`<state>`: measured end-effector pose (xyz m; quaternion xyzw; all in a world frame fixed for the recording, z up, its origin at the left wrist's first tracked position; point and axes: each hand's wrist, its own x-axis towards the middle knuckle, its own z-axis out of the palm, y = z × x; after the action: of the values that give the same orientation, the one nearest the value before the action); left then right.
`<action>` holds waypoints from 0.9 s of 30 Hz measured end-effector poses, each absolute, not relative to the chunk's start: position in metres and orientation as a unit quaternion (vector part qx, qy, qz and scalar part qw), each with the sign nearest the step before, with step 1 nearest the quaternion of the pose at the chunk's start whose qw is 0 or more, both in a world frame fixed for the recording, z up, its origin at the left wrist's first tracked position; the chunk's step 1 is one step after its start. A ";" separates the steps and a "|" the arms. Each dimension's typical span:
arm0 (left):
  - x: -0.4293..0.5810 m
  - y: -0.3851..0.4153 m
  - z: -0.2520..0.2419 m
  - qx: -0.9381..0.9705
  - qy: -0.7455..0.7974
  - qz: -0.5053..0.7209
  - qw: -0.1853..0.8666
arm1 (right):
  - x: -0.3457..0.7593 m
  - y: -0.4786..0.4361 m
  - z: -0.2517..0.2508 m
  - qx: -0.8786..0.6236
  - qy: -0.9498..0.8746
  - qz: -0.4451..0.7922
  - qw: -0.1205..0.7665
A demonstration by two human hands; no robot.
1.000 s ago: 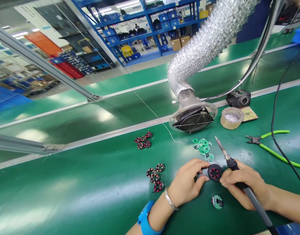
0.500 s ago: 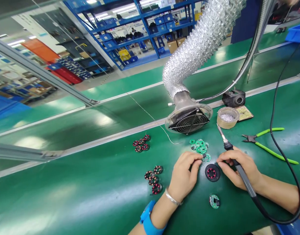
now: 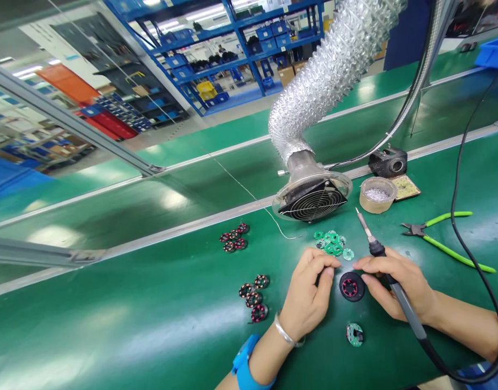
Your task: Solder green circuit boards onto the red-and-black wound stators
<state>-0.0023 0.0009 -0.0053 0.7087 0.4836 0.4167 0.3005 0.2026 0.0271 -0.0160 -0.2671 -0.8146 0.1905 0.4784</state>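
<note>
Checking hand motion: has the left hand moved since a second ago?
Yes: the left hand has moved forward from the black disc's edge, nearer the fan.

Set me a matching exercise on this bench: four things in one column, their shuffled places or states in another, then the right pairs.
1. grey-and-black pen-shaped soldering iron
2. flat black round disc with a pink-and-black ring
3. metal cutting pliers with long green handles
4. round tan tub

A. lying between the left hand and the right hand
B. holding silvery bits
C. gripped in the right hand
D. handles spread apart

Pairs: 1-C, 2-A, 3-D, 4-B
</note>
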 end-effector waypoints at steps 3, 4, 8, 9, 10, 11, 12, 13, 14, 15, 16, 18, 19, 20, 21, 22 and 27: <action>0.002 -0.008 0.001 0.608 0.475 0.453 0.447 | 0.201 0.024 -0.011 -0.197 -0.842 0.200 0.461; 0.004 -0.011 0.003 0.580 0.469 0.454 0.487 | 0.201 0.023 -0.011 -0.174 -0.856 0.203 0.444; 0.010 -0.018 0.006 0.529 0.468 0.440 0.555 | 0.203 0.020 -0.013 -0.135 -0.885 0.226 0.384; 0.010 -0.018 0.006 0.531 0.472 0.436 0.552 | 0.204 0.020 -0.014 -0.140 -0.885 0.232 0.379; 0.010 -0.018 0.007 0.541 0.476 0.435 0.540 | 0.205 0.021 -0.015 -0.144 -0.882 0.235 0.381; 0.008 -0.018 0.008 0.559 0.482 0.434 0.516 | 0.205 0.022 -0.015 -0.149 -0.878 0.237 0.387; 0.007 -0.017 0.008 0.586 0.488 0.433 0.480 | 0.206 0.023 -0.015 -0.157 -0.872 0.237 0.399; 0.004 -0.016 0.009 0.622 0.486 0.430 0.439 | 0.207 0.025 -0.013 -0.172 -0.862 0.238 0.413; 0.002 -0.015 0.009 0.663 0.476 0.422 0.395 | 0.208 0.027 -0.012 -0.192 -0.851 0.238 0.427; 0.000 -0.014 0.008 0.705 0.458 0.411 0.353 | 0.209 0.029 -0.010 -0.217 -0.839 0.239 0.438; -0.002 -0.013 0.007 0.745 0.437 0.396 0.311 | 0.211 0.031 -0.008 -0.241 -0.828 0.242 0.444; -0.003 -0.011 0.002 0.810 0.394 0.371 0.228 | 0.213 0.035 -0.005 -0.275 -0.815 0.263 0.438; -0.003 -0.010 -0.001 0.833 0.376 0.362 0.185 | 0.213 0.036 -0.005 -0.281 -0.811 0.281 0.428; -0.003 -0.010 -0.004 0.852 0.359 0.354 0.143 | 0.213 0.037 -0.005 -0.284 -0.809 0.303 0.417; -0.003 -0.011 -0.006 0.868 0.340 0.346 0.109 | 0.213 0.037 -0.005 -0.283 -0.807 0.326 0.402; -0.003 -0.011 -0.007 0.881 0.321 0.338 0.083 | 0.212 0.036 -0.006 -0.280 -0.806 0.350 0.386; -0.009 -0.017 -0.002 0.904 0.260 0.336 0.045 | 0.205 0.032 -0.009 -0.257 -0.806 0.437 0.305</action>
<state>-0.0088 -0.0174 -0.0023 0.9043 0.2600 0.3356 0.0454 0.2052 0.0320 -0.0089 -0.2570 -0.8063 0.4372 0.3045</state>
